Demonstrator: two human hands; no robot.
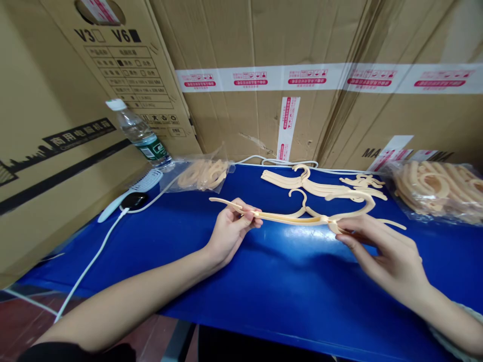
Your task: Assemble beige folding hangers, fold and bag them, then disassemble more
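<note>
We hold the beige hanger (290,218) above the blue table (264,291), between front and back edges. Left hand (230,231) fingers clamp toward one end; right hand (388,251) fingers clamp beside its hook (372,203).

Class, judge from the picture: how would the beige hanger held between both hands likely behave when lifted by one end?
The beige hanger is probably fairly stiff: its slim arm spans from left hand to right hand without drooping. It seems light, since the left fingertips merely pinch it. Its curved hook might make it twist.
</note>
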